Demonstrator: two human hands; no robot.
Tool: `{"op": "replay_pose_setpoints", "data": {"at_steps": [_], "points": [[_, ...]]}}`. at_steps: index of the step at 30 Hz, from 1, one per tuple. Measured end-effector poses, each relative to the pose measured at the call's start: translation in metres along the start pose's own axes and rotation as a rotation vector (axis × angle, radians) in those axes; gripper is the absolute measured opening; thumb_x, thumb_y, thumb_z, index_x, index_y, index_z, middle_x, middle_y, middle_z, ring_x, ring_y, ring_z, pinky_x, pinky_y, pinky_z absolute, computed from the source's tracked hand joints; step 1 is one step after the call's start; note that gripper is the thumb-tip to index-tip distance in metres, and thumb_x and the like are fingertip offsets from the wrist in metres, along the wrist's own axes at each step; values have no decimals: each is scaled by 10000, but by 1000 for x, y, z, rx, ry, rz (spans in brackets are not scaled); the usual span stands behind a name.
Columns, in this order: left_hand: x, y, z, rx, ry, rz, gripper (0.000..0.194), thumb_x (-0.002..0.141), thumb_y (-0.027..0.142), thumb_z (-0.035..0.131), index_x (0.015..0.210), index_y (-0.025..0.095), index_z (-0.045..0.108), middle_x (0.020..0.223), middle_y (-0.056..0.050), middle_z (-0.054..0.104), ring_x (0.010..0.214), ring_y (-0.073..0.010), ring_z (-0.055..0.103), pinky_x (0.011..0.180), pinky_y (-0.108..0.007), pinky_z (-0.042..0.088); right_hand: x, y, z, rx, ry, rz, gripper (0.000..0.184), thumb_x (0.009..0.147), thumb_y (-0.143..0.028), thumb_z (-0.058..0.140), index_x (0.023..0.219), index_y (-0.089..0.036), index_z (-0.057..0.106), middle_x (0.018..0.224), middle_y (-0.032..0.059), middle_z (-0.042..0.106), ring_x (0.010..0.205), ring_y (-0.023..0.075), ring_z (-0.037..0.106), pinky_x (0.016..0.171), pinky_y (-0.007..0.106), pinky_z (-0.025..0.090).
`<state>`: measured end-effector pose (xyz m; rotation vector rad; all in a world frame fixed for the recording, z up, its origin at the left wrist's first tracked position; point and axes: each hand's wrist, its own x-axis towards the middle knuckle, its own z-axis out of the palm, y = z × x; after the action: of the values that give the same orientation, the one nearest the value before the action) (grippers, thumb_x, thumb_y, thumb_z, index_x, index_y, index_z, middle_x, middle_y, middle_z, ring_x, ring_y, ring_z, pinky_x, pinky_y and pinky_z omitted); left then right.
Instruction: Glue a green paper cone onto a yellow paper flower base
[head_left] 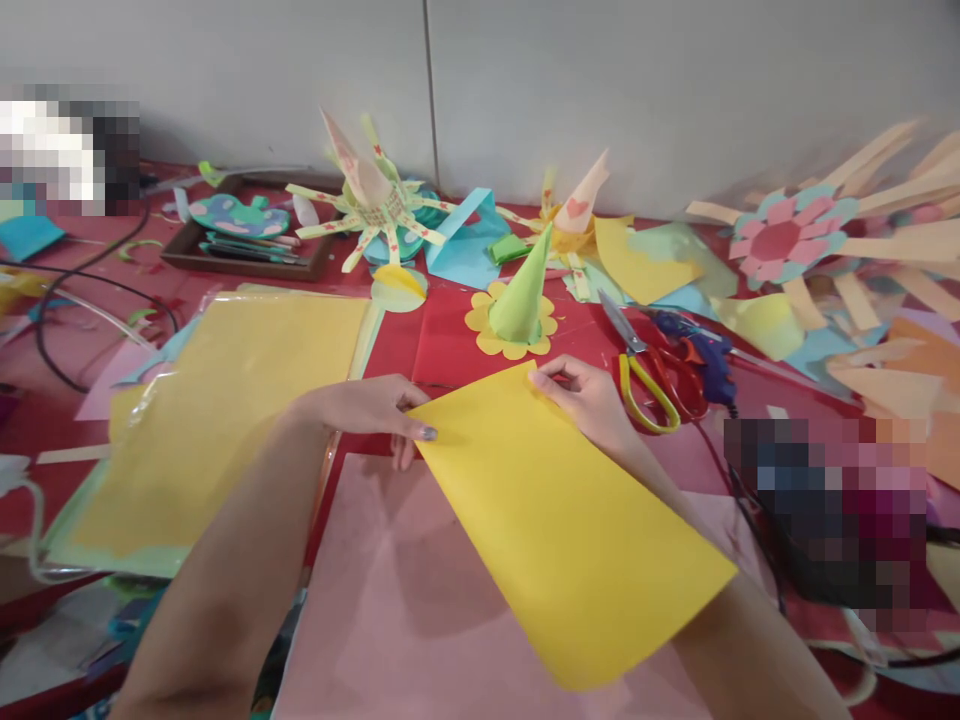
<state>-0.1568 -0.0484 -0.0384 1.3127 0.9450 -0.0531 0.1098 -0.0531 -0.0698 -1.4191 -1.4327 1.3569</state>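
Note:
A sheet of yellow paper (555,520) is held up between my two hands, tilted with its near end hanging toward me. My left hand (386,410) pinches its left corner, thumb on top and the other fingers partly hidden underneath. At the far right corner, my right hand (581,395) grips the edge between thumb and fingers. Below the sheet lies pink paper (375,590). Just beyond my hands stands a green paper cone (523,300) on a yellow flower-shaped base (484,325).
Scissors with yellow and red handles (649,390) lie right of my right hand, beside a blue glue gun (701,345) with a cable. A plastic-wrapped stack of yellow paper (247,400) is at left. Behind are paper crafts (379,205) and a brown tray (240,262) of pencils.

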Motion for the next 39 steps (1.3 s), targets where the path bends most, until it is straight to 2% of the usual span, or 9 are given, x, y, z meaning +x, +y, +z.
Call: {"op": "replay_pose_setpoints", "data": {"at_steps": [3, 7, 10, 13, 17, 25, 32, 39], "points": [[5, 2, 4, -8, 110, 119, 299, 688, 489, 680, 768, 203, 709, 845, -47, 711, 847, -220, 647, 720, -260, 480, -3, -4, -1, -18, -50, -10, 278, 712, -458, 671, 686, -195, 586, 644, -20, 598, 562, 106, 513, 521, 238, 382], [22, 5, 20, -15, 277, 184, 335, 780, 492, 572, 915, 212, 698, 986, -44, 686, 902, -197, 616, 753, -246, 452, -9, -6, 4, -20, -119, 9, 256, 740, -447, 648, 709, -200, 590, 645, -19, 606, 562, 111, 524, 509, 235, 380], [33, 7, 32, 24, 323, 155, 339, 775, 501, 559, 862, 194, 677, 821, -13, 646, 744, -147, 580, 651, -224, 423, -12, -4, 11, -20, -199, 26, 258, 750, -449, 640, 724, -197, 593, 675, -12, 624, 595, 117, 551, 527, 235, 398], [37, 8, 37, 88, 347, 95, 334, 768, 498, 553, 686, 176, 589, 613, 34, 477, 553, -93, 437, 504, -205, 316, -12, 1, 17, -8, -240, 25, 263, 747, -452, 649, 730, -195, 592, 695, -13, 633, 605, 115, 559, 539, 234, 408], [37, 8, 39, 128, 392, 92, 349, 771, 469, 540, 593, 182, 455, 574, 54, 331, 515, -79, 318, 475, -208, 240, -11, 4, 20, 2, -235, 20, 256, 745, -443, 655, 721, -196, 595, 702, -16, 635, 609, 111, 559, 549, 232, 415], [41, 4, 38, 193, 416, 118, 331, 771, 466, 524, 601, 188, 466, 590, 47, 356, 544, -90, 326, 499, -216, 251, -13, 3, 24, -19, -194, -11, 240, 770, -436, 623, 801, -200, 654, 807, 13, 684, 748, 143, 615, 657, 256, 459], [43, 1, 38, 203, 428, 113, 311, 770, 457, 519, 614, 191, 477, 578, 52, 353, 538, -94, 323, 505, -221, 247, -12, 7, 28, -3, -92, -2, 219, 723, -423, 674, 783, -213, 685, 790, 14, 701, 738, 153, 630, 667, 275, 473], [42, 4, 39, 177, 417, 110, 319, 782, 454, 523, 615, 187, 475, 580, 51, 338, 537, -90, 305, 490, -217, 226, -13, 5, 28, 2, -138, 37, 223, 747, -429, 653, 754, -211, 698, 751, 6, 695, 716, 144, 617, 641, 258, 453]]}}
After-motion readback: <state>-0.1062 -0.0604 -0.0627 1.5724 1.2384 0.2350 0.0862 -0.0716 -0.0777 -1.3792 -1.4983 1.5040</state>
